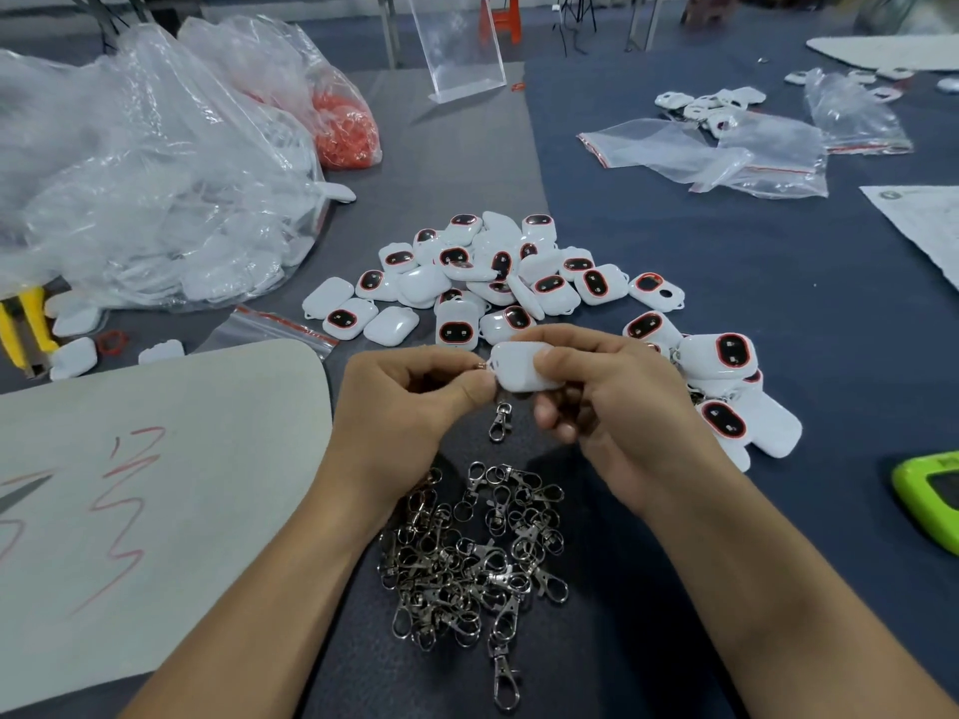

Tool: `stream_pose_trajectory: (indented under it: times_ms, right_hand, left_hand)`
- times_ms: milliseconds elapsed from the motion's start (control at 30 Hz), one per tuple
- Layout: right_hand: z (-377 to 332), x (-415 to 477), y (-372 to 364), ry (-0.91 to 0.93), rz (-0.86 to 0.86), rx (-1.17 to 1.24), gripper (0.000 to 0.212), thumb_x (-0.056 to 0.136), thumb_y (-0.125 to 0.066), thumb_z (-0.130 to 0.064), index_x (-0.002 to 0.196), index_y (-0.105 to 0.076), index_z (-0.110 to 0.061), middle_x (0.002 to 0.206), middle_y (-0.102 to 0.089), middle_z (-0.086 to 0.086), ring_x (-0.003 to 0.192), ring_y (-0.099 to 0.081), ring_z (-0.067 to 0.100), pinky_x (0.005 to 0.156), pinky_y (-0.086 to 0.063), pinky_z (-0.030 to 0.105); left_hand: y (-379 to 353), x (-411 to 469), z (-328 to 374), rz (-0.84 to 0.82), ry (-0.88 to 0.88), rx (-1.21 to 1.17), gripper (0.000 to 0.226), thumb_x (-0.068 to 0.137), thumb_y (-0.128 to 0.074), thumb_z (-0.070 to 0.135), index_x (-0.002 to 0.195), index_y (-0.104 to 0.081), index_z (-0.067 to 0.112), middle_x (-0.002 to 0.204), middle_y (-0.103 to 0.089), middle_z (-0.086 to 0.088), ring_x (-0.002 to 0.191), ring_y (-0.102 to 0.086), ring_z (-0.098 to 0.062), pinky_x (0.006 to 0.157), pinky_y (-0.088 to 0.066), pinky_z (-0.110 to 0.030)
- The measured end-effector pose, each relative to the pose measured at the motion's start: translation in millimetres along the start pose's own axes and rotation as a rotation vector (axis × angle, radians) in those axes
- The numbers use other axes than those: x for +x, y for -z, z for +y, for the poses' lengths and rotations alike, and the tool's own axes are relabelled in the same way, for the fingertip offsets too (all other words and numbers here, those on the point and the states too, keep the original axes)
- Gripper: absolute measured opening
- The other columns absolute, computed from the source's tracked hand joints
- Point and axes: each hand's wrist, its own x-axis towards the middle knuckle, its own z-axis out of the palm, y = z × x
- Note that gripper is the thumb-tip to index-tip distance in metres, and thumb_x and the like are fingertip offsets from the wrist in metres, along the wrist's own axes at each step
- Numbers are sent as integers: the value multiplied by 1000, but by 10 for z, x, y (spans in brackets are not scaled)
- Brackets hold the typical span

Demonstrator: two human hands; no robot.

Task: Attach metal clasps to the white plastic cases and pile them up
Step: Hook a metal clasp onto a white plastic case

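Centrally: right hand [607,402] grips white case [521,368], long axis across frame | left hand [410,391] pinches clasp [501,421] at its left end, hook dangling.

No word or number can be read. Red handwritten strokes are seen on the pale board [155,459] at the near left, but no character is made out. Print on the paper sheet [923,225] at the right is blurred.

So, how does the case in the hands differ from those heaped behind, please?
The held case is gripped by the right hand, plain white side up, the left hand pinching a metal clasp at its end; the heap cases lie loose, many showing black red-ringed windows. Both are white.
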Motion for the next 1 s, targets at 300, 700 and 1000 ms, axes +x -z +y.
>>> stream_pose_trajectory:
  times_ms: [300, 700, 1000]
  right_hand:
    - [5, -31, -16, 47, 42, 21, 20, 94, -57, 3, 98, -75, -3, 74, -68, 22, 42, -50, 15, 37, -35, 21]
    - [29, -46, -77, 237, 126, -144, 22, 93, -57, 5, 94, -76, -8, 72, -71, 18, 39, -52, 17, 36, -36, 22]
    - [-7, -56, -33, 80, 77, 41, 21, 93, -56, 2, 98, -76, -4, 69, -67, 16, 40, -49, 14, 37, -34, 21]
  left_hand:
    - [-12, 5, -6, 7, -80, 60, 13, 76, -83, 12, 76, -82, 26, 65, -71, 12, 59, -57, 3, 60, -43, -11]
    - [-29, -20, -38, 77, -260, 381, 12, 75, -80, 25, 84, -81, 33, 70, -71, 16, 65, -56, -1, 63, -43, -17]
    - [-19, 22, -6, -64, -75, 10, 20, 73, -84, 11, 79, -82, 30, 71, -74, 12, 65, -63, 3, 64, -45, -10]
